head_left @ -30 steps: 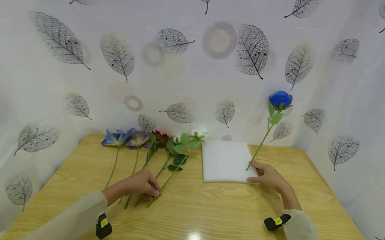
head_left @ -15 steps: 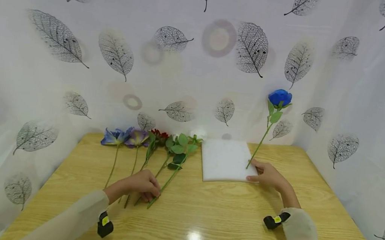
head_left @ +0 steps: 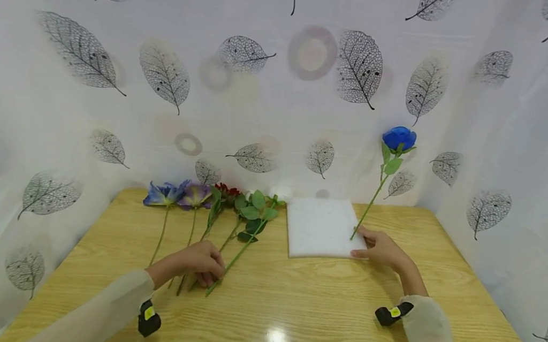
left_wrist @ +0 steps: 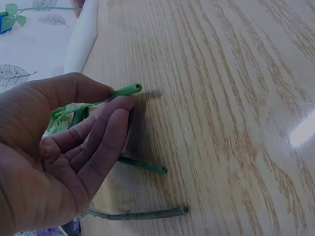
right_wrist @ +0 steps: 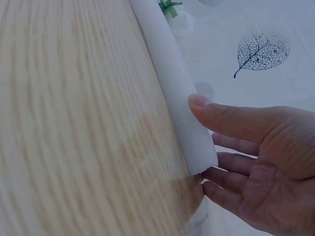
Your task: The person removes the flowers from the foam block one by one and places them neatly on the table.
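Note:
In the head view my left hand [head_left: 201, 263] pinches the lower stem of a white artificial rose [head_left: 280, 194], which lies with its head at the back of the table. The left wrist view shows its cut green stem end [left_wrist: 129, 90] between thumb and fingers, just above the wood. My right hand [head_left: 383, 251] grips the right front corner of a white foam board [head_left: 320, 228], thumb on its front edge, fingers along its right side. Upright in the board near that hand leans a blue rose [head_left: 399, 139]. The right wrist view shows the board's thick edge [right_wrist: 177, 98].
Left of the held stem lie several flowers: a blue one [head_left: 163, 194], a purple one [head_left: 197, 195], a red one [head_left: 226, 192], and another leafy stem partly behind my left hand. A leaf-printed white curtain [head_left: 278, 117] hangs around the wooden table [head_left: 292, 301].
My left hand has drawn the white rose's stem slightly left and toward me, its leaves shifting and turning a little. The right hand, foam board and blue rose have stayed put.

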